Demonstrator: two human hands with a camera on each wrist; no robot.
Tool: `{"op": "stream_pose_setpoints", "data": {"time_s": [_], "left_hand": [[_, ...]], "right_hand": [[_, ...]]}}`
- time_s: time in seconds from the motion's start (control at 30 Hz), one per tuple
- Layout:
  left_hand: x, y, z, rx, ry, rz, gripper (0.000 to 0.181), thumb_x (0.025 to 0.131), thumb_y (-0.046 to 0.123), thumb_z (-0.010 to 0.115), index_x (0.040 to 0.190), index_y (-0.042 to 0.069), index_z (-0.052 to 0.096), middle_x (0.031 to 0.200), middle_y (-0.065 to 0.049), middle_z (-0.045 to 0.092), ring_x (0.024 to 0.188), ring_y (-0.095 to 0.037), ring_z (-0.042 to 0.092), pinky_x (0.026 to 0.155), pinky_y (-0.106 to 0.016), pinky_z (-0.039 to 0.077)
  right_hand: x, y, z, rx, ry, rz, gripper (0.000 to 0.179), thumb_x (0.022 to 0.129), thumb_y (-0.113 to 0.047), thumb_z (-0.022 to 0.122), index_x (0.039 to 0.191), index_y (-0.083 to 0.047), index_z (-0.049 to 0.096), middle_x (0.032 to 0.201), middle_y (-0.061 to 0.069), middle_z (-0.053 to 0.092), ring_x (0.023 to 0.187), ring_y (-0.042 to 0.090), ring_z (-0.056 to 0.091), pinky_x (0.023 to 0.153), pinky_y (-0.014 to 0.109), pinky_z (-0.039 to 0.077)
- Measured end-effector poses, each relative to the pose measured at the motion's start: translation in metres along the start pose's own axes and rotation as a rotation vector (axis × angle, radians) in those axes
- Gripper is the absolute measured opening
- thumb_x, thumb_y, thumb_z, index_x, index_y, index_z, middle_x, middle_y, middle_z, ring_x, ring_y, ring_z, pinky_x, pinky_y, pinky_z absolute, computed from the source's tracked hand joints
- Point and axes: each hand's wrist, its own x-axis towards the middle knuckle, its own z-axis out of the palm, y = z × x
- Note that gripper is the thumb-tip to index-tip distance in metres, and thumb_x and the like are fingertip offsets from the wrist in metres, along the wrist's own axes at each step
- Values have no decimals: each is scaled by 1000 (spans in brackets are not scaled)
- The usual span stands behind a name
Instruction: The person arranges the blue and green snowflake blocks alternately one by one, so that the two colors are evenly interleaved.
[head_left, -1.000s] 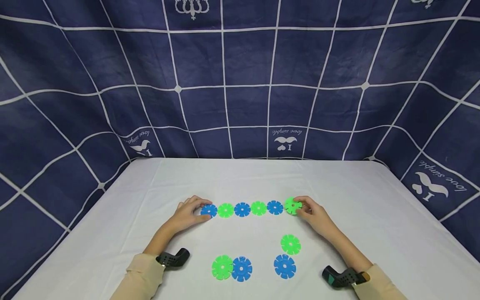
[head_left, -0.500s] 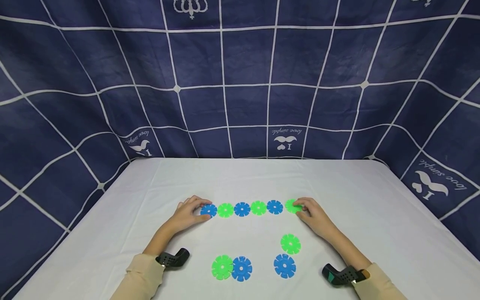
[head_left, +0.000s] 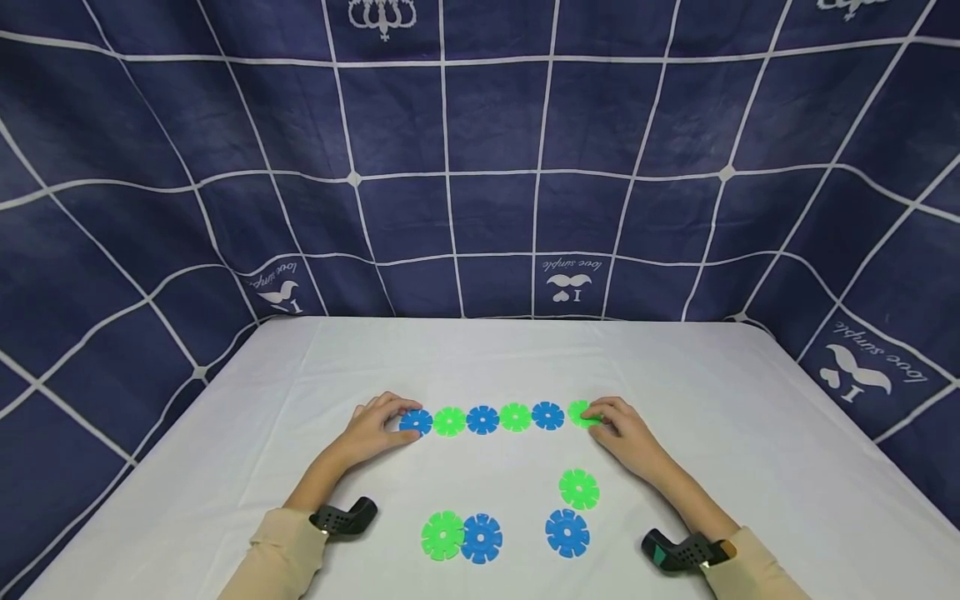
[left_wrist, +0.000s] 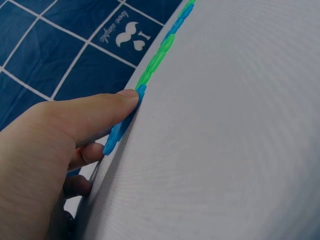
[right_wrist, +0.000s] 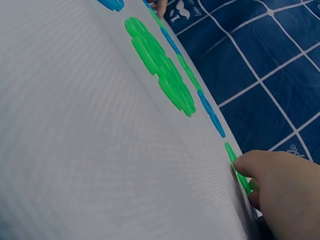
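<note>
Blue notched plastic disc [head_left: 416,422] pinched by left hand [head_left: 376,428], green notched plastic disc [head_left: 579,413] by right hand [head_left: 627,433], seemingly for alignment

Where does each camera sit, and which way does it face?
Head: on the head, facing forward and down at the table and row of discs; left hand, right hand and sleeves show.
Left wrist: on that wrist, facing along the row; left hand shows.
Right wrist: on that wrist, facing across the table; right hand shows, left fingers beyond.
Both wrist views share the row and curtain.
</note>
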Motion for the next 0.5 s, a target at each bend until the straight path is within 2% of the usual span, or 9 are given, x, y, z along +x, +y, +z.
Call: {"op": "stream_pose_setpoints", "data": {"time_s": [0.27,0.5], "left_hand": [[-1,1,-1,-3,4,3,43,76,41,68,113,21,62,102,2,56,98,-17,49,73,-30,25],[0,0,0,1,2,2,43,76,41,68,113,21,62,101,2,56,98,-17,49,72,-30,25]], "right_hand": [[-1,0,1,-21,-12,-23,22,85,-14,59,106,-14,64,118,8,55,109,27,49,88,45,37],[-2,0,0,-51,-8,-61,23,84,-16,60,107,-14,64,118,8,55,108,29,49,88,47,36]]}}
